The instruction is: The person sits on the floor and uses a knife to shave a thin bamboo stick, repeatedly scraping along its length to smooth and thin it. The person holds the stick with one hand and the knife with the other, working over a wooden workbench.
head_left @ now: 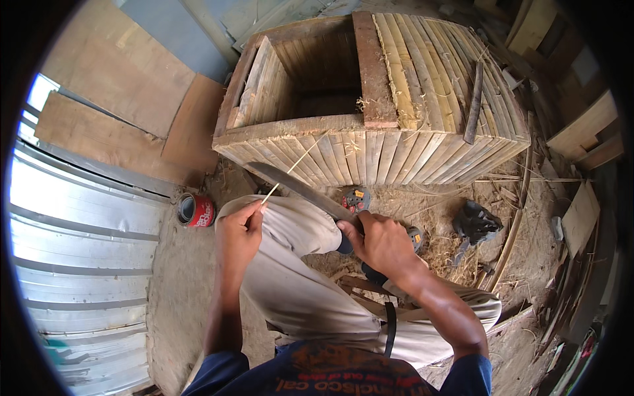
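Scene: While the person sits low on a dirt floor, both hands work a thin sliver across a raised knee.
Left hand (238, 239): fingers pinched narrow on the lower end of a pale bamboo sliver (290, 168), which rises from the fingertips up and to the right toward the crate.
Right hand (381, 243): fingers wrapped tight round the handle of a long knife (300, 188); its dark blade runs from the knuckles up and left, crossing the sliver just above the left fingertips.
Crate (370, 99): beyond both hands, a box of split bamboo slats, open at the top left, a plank across its top and a dark curved stick lying on the slats at the right.
Can (195, 210): red, open, standing left of the left hand, near the knee.
Sandals: one grey-and-red sandal (356, 198) just above the right knuckles; a dark one (475, 223) well to the right of that hand.
Floor (185, 284): packed earth strewn with straw-like shavings, thickest right of the right hand.
Room: corrugated metal sheet (79, 251) far left of the left hand; plywood boards (119, 79) lean above it; loose timber lies along the right edge.
Textures: slats ribbed and dry, metal bright, trousers pale and creased.
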`<state>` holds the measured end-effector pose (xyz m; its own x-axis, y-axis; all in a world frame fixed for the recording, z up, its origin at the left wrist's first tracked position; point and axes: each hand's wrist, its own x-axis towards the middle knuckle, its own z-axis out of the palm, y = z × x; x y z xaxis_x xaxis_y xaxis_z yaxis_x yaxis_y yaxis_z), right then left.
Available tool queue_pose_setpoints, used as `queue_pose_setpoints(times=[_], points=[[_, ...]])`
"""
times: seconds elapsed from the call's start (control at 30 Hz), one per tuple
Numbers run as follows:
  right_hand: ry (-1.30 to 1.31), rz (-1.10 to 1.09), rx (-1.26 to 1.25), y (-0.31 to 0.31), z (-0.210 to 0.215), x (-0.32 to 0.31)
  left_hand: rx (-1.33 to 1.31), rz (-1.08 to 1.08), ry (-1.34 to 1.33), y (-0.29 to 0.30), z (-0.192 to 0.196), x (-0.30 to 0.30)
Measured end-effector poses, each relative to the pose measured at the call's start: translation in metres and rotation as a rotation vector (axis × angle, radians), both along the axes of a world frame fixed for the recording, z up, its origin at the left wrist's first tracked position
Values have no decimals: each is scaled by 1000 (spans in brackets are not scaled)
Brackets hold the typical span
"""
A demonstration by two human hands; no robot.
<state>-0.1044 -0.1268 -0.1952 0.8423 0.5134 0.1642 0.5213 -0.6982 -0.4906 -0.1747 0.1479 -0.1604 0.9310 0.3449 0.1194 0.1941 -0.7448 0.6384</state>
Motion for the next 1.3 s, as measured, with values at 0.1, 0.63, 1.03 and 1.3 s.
queue_pose_setpoints(times=[0.1,0.63,1.03,1.3], points=[[161,-269,74,-1,-4,4,60,-27,-120,1,-4,0],[123,-312,166,-3,-35,15,-73,-83,-38,5,0,4],[158,-62,74,8,-43,22,-75,-100,-66,8,-1,8],[78,-41,46,4,-36,31,-99,-75,-3,8,2,6]])
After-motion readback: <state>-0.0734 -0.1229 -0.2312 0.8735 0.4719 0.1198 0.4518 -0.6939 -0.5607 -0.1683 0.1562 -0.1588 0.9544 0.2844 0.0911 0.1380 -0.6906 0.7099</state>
